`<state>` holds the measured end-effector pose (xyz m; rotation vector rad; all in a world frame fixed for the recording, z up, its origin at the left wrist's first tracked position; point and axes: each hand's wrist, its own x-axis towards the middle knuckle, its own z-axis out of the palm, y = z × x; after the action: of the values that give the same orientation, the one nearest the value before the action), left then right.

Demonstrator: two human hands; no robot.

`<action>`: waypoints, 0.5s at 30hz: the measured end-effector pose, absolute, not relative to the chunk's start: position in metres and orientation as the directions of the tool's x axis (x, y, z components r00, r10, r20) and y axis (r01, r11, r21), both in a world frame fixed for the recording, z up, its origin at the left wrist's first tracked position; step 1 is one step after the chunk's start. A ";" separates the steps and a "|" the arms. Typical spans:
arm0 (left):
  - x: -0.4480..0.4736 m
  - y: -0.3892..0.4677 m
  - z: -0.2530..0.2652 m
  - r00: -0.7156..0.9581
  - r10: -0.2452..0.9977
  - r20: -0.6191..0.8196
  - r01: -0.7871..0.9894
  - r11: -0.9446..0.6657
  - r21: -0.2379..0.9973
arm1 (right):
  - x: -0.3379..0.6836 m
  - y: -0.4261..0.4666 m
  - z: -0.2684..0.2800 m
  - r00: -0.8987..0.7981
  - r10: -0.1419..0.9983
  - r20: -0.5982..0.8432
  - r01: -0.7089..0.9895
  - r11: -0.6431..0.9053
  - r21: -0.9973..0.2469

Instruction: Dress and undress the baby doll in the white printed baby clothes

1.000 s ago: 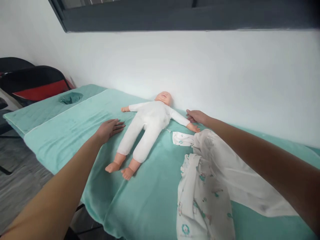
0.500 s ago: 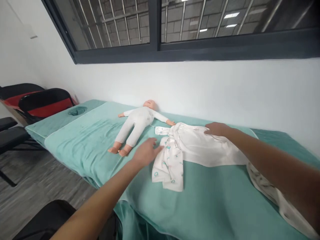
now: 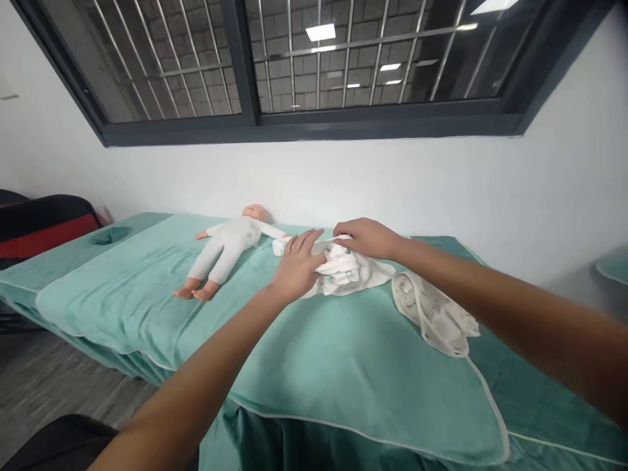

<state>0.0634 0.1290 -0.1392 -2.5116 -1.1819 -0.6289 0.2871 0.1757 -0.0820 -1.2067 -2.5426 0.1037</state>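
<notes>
A white baby garment (image 3: 366,278) with a small green print lies bunched and partly folded on the green bed cover. My left hand (image 3: 299,265) rests at its left side, fingers stretched out and thumb against the cloth. At the far edge my right hand (image 3: 366,237) has its fingers curled round the fabric. A baby doll (image 3: 228,242) in a white bodysuit lies on its back to the left, its head toward the wall. Right of the garment, below my right forearm, is another crumpled off-white piece of clothing (image 3: 434,314).
The bed (image 3: 147,281) wears a green cover and runs along a white wall (image 3: 304,176) below a barred window (image 3: 343,59). Red and black chairs (image 3: 49,226) stand beyond its left end. A face hole (image 3: 110,235) shows near that end.
My view has turned right. The garment, spread out before, is now folded together, its printed part up on the white part. My left hand has moved up onto it, and my hands are closer together.
</notes>
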 end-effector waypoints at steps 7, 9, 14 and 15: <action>0.093 0.132 -0.108 0.549 0.690 0.472 0.793 -0.609 -0.031 | 0.313 0.106 -0.048 -0.511 0.803 0.306 0.735 0.593 -0.328; 0.098 0.126 -0.102 0.471 0.717 0.514 0.827 -0.562 0.026 | 0.323 0.099 -0.047 -0.438 0.855 0.277 0.752 0.518 -0.407; 0.110 0.108 -0.088 0.200 0.747 0.634 0.811 -0.490 0.321 | 0.339 0.095 -0.067 -0.357 0.928 0.104 0.731 0.347 -0.588; 0.112 0.104 -0.084 0.161 0.737 0.657 0.767 -0.512 0.387 | 0.338 0.095 -0.075 -0.362 0.926 0.105 0.716 0.348 -0.605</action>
<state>0.1120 0.1042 -0.0843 -2.3665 -1.5329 -1.3031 0.3384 0.0955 -0.0752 -1.4354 -2.1836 0.6548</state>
